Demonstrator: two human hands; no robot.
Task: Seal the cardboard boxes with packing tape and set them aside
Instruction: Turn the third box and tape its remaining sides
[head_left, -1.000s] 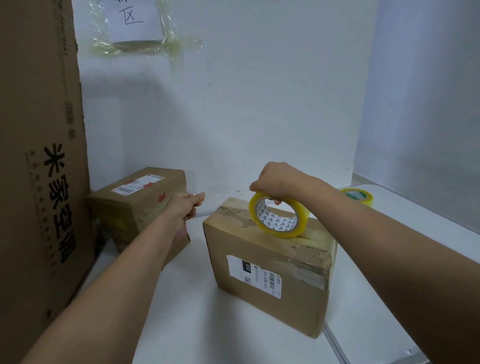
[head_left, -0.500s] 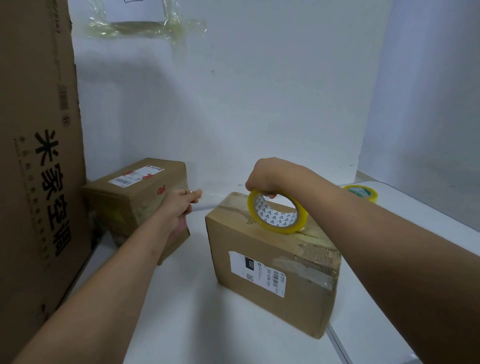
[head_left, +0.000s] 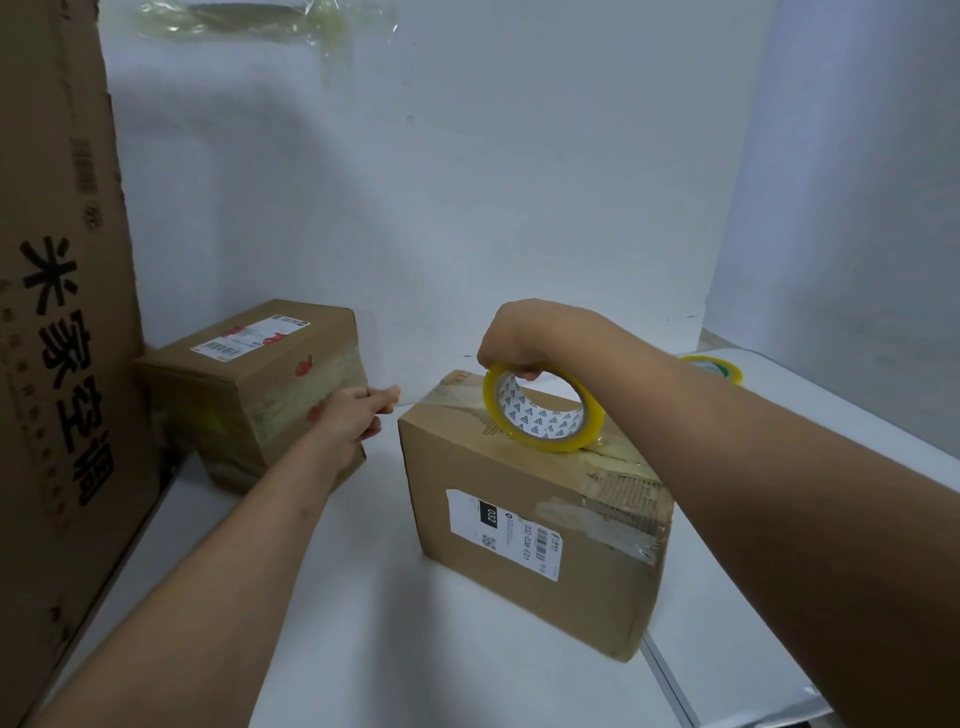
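- Cardboard box (head_left: 524, 525) with a white shipping label stands on the white counter (head_left: 374, 623), its torn top flaps uppermost
- Right hand (head_left: 524, 338) – fingers curled round a yellow packing tape roll (head_left: 543, 410), which stands on edge on the box top
- Left hand (head_left: 353, 415) – fingers pinched together; a tape end between them cannot be made out
- Second labelled box (head_left: 249, 384) sits behind the left hand, beside a tall carton (head_left: 57, 338)
- Another tape roll (head_left: 717, 368) lies far right

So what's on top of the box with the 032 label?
A yellow tape roll stands on edge on the box, gripped by the right hand. Old tape and torn cardboard show beside it. The top under the roll and behind the forearm is hidden.
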